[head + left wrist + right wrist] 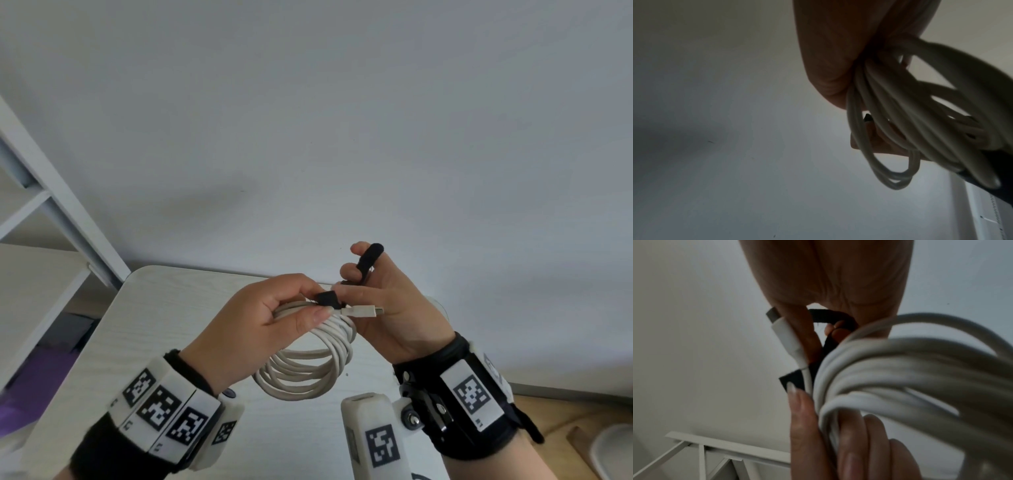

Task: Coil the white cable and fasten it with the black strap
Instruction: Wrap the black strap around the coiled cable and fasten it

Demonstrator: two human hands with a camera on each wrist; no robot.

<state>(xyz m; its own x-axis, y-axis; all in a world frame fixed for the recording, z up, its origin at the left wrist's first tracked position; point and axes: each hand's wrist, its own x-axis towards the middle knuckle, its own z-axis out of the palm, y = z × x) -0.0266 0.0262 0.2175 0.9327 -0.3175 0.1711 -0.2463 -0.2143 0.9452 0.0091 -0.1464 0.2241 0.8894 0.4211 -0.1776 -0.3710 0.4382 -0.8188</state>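
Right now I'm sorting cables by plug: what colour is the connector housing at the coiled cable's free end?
White housing with a metal tip, on the white connector; clearest in the head view.

Pale wood-grain table (178, 308), white shelf frame (51, 205) at left, plain white wall (342, 120) behind

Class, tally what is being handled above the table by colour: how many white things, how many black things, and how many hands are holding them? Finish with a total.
White: 1, the coiled white cable
Black: 1, the black strap
Hands: 2, left hand gripping the coil, right hand holding the strap
Total: 4
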